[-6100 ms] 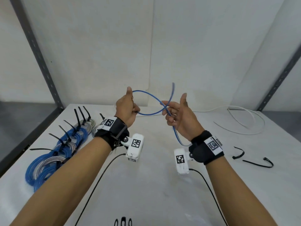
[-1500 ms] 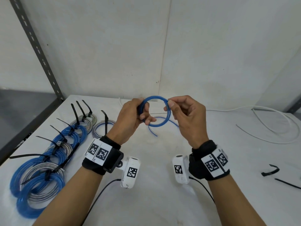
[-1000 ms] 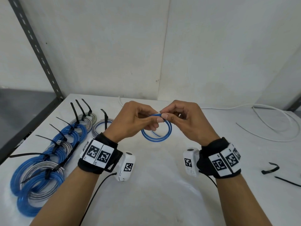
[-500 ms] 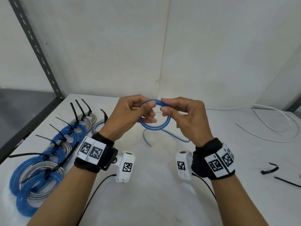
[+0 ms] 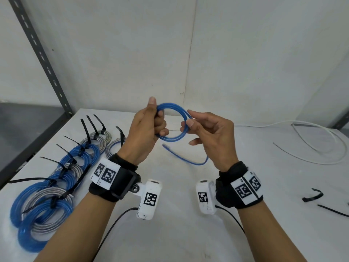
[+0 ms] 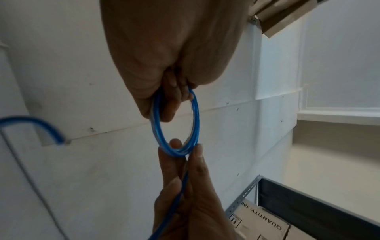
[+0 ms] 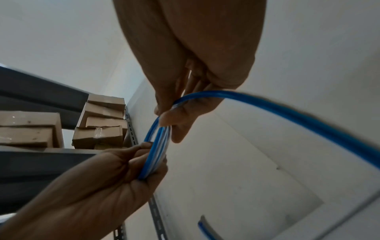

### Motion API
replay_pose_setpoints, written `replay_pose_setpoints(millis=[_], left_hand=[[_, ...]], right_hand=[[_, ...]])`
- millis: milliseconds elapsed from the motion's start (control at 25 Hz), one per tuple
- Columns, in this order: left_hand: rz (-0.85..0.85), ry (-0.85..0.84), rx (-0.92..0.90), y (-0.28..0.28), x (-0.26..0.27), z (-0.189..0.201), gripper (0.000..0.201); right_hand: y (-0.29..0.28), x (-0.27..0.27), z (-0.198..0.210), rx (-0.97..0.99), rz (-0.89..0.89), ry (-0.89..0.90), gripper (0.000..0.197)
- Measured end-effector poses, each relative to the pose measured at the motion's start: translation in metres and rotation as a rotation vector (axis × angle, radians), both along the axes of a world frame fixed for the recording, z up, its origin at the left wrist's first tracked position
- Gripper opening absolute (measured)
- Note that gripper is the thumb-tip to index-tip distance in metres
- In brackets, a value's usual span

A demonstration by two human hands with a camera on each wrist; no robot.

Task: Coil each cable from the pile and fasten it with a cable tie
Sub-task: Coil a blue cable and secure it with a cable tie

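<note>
– What is the blue cable (image 5: 171,138) made of?
– Shiny see-through plastic. It looks smooth, and you can see a silvery line inside it.

– And the tied coils (image 5: 40,203) on the left?
– Same shiny plastic, some blue, some grey like metal. The cable ties (image 5: 312,197) are black plastic, a bit dull.

– The counter (image 5: 179,233)?
– White and matt, with faint scuff marks. The wall (image 5: 122,53) is white too, flat and not shiny.

– The wrist bands (image 5: 113,183)?
– Soft black cloth with white paper-like labels. The little cameras (image 5: 149,199) are smooth white plastic.

– That post (image 5: 40,53)?
– Grey metal with holes. The boxes (image 7: 98,123) are brown cardboard, rough and dull.
</note>
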State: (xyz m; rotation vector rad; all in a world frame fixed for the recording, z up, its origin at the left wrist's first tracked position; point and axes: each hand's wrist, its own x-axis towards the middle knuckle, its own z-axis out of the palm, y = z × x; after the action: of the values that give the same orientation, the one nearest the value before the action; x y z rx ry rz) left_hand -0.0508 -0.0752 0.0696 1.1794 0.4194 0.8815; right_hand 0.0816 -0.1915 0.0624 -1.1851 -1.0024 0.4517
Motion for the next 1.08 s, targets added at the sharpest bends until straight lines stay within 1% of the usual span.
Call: replay_pose_setpoints(millis=[40, 120, 200, 280, 360, 400, 480, 560, 640, 760, 840, 960, 1080], left_hand=[[0.020, -0.039, -0.038, -0.001, 0.001, 0.000, 0.047], [0.004, -0.048, -0.089, 0.000, 0.000, 0.000, 0.047], [-0.108, 0.023, -0.113, 0.004, -0.005, 0.003, 0.045], [-0.250, 0.150, -0.067, 0.007, -0.009, 0.005, 0.045], [-0.328, 0.285, 0.026, 0.005, -0.012, 0.003, 0.051], [-0.331, 0.336, 0.083, 0.002, -0.012, 0.001, 0.050], [-0.288, 0.378, 0.171, -0.004, -0.011, -0.002, 0.045], [-0.241, 0.343, 0.192, -0.007, -0.008, -0.003, 0.043], [-0.192, 0.245, 0.163, -0.006, -0.008, -0.003, 0.043], [-0.111, 0.027, 0.031, -0.002, -0.008, 0.000, 0.043], [-0.084, -0.094, -0.067, 0.001, -0.008, 0.002, 0.043], [-0.046, -0.150, -0.093, 0.001, -0.008, 0.003, 0.044], [-0.061, -0.172, -0.101, -0.004, -0.004, 0.001, 0.043]], right_hand=[[0.001, -0.004, -0.001, 0.008, 0.001, 0.019, 0.020], [0.003, -0.006, -0.001, 0.028, -0.018, 0.002, 0.020], [0.001, 0.000, 0.000, 0.031, -0.024, -0.056, 0.019], [-0.004, 0.009, 0.004, -0.013, 0.017, -0.142, 0.018], [-0.007, 0.015, 0.005, -0.088, 0.057, -0.238, 0.018], [-0.007, 0.016, 0.003, -0.119, 0.055, -0.286, 0.017], [-0.005, 0.013, 0.000, -0.152, 0.034, -0.347, 0.018], [-0.003, 0.010, -0.002, -0.145, 0.022, -0.325, 0.018], [-0.003, 0.006, 0.000, -0.105, 0.029, -0.232, 0.020], [-0.002, 0.000, 0.003, -0.048, 0.028, -0.065, 0.029], [-0.001, -0.006, 0.002, -0.028, 0.037, 0.015, 0.033], [0.004, -0.014, 0.000, -0.012, 0.048, 0.115, 0.037], [0.006, -0.015, -0.004, 0.015, -0.007, 0.088, 0.027]])
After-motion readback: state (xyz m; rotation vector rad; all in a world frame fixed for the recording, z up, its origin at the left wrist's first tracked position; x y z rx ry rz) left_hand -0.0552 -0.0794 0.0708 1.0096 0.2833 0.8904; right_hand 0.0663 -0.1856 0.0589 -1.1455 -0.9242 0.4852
